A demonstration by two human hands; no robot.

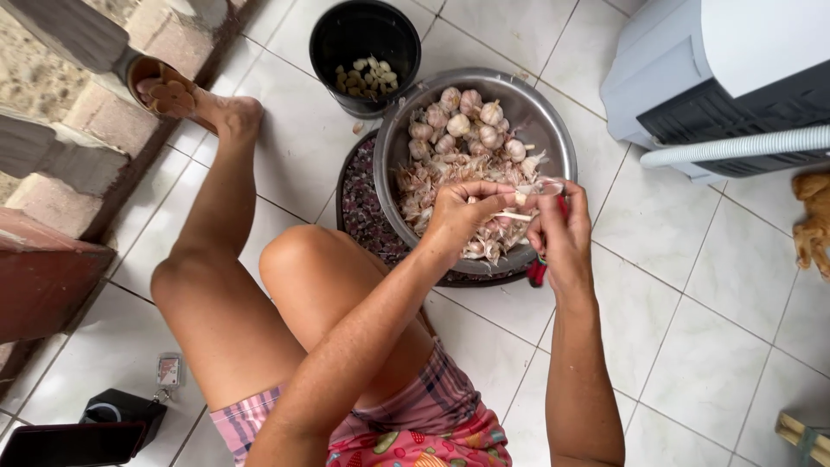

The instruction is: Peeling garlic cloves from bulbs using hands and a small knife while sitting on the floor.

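- Two bare hands work over the steel bowl (pixel 560 143), which serves as landmark for all that follows.
- Nearest the camera, short of the bowl, lie the person's patterned shorts (pixel 415 424), a bent knee (pixel 298 255) and both forearms reaching toward the bowl.
- Far left of the bowl, near the bottom edge, a dark phone (pixel 73 443) and a small black box (pixel 125 406) rest on the tiled floor (pixel 692 346).
- Left hand (pixel 462 212) hangs over the bowl's near rim, fingers clenched round a garlic piece (pixel 517 207).
- Right hand (pixel 562 233), just right of it over the same rim, grasps a red-handled knife (pixel 538 270), the handle showing below the palm; the blade meets the garlic piece between the hands.
- Inside the bowl sit garlic bulbs (pixel 462 121) toward the far side and papery skins (pixel 424 186) toward the near side.
- Under the bowl, a dark tray (pixel 359 207) juts out on the left.
- Beyond the bowl stands a black bucket (pixel 333 43) holding peeled cloves (pixel 367 78).
- Right of the bowl stands a grey appliance (pixel 692 69) with a pale hose (pixel 735 147).
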